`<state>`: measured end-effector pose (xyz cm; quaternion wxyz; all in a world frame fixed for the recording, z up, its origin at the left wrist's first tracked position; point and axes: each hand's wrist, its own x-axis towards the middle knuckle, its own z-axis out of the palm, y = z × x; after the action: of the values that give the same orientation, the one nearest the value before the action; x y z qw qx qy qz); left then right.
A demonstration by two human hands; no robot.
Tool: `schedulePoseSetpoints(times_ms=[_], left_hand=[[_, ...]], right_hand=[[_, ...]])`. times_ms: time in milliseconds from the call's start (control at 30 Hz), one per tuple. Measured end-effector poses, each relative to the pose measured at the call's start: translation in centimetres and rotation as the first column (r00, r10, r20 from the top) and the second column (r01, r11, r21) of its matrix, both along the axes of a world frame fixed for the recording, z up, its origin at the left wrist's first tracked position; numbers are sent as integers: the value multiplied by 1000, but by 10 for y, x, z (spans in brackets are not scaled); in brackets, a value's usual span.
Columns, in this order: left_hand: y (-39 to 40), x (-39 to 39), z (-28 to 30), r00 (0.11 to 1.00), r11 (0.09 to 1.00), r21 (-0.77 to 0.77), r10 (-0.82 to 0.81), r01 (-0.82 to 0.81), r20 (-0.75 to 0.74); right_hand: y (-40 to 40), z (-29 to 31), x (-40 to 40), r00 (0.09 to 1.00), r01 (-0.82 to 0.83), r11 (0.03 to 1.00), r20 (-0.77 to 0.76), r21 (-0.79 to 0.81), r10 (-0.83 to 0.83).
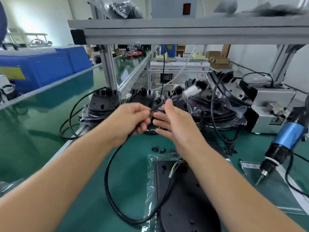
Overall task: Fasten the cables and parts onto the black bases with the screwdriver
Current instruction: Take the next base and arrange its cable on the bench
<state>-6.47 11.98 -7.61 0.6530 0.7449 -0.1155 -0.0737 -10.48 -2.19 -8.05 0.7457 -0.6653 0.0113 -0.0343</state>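
Head cam, both arms out over the green bench (117, 173). Left hand (132, 118) has its fingers curled round the black cable (107, 178), pinching it near the end, up in mid-air. Right hand (173, 121) sits just beside it, palm turned in, fingers mostly straight and spread; they look to be touching or steadying the cable tip, but whether they actually grip anything can't be told, the frame's a bit blurry there.

Cable drops from the left hand in a big loop, swings low and runs back up to the base (184, 206) lying flat on its plastic bag (150, 185) in front, under the right forearm. Coloured wires (173, 168) fan out where the cable meets the base. No screw visible going in there, so looks like this unit is routed only, not fastened yet.

Small black clips (158, 149) lie loose on the bench just beyond the base, so parts are yet to be fitted, I'd say. Driver (280, 148) hangs at the right, tip down, nobody holding it. Screw feeder (270, 113) behind it.

Further back, a stack of bases (217, 104) in bags w/ cables, can't tell if done or waiting. Judgement: early on this unit; cable prep now, clips + screwing left.
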Motion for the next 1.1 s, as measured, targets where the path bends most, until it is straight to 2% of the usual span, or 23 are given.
schedulePoseSetpoints(times_ms=[100,167,200,267,333,367,433,533,633,800,933,1033,1100], left_hand=[[-10,-11,-11,991,980,192,36,-61,129],[-8,-9,-7,934,920,283,181,-271,308],[-7,-7,1,900,910,244,232,-335,370],[-9,-3,22,900,945,154,214,-290,380],[-14,4,41,923,959,196,121,-203,365],[-17,9,47,930,960,214,95,-180,355],[-22,19,56,951,972,175,104,-159,290],[-23,34,65,986,986,16,164,-164,11],[-20,51,64,962,976,-54,197,-211,-190],[-13,76,57,881,905,-144,337,-401,-332],[14,100,53,817,826,-167,465,-539,-339],[25,110,39,814,836,-116,477,-537,-333],[27,117,27,816,844,-94,472,-528,-335]], right_hand=[[10,0,13,996,82,973,27,216,-90],[13,-1,13,993,77,964,72,255,-98],[15,-2,12,992,53,969,99,240,-79],[25,-3,8,991,-7,991,130,135,-10],[38,-1,4,991,-59,998,120,30,55],[43,0,3,991,-76,997,112,25,73],[49,8,4,992,-85,993,96,86,77],[53,22,10,997,-71,966,35,247,64],[56,26,10,992,-70,922,-75,381,106],[63,27,-11,950,-132,826,-168,549,263],[63,32,-43,909,-243,815,-171,526,381],[59,37,-62,912,-305,863,-137,404,386],[54,38,-70,926,-319,911,-117,260,358]])
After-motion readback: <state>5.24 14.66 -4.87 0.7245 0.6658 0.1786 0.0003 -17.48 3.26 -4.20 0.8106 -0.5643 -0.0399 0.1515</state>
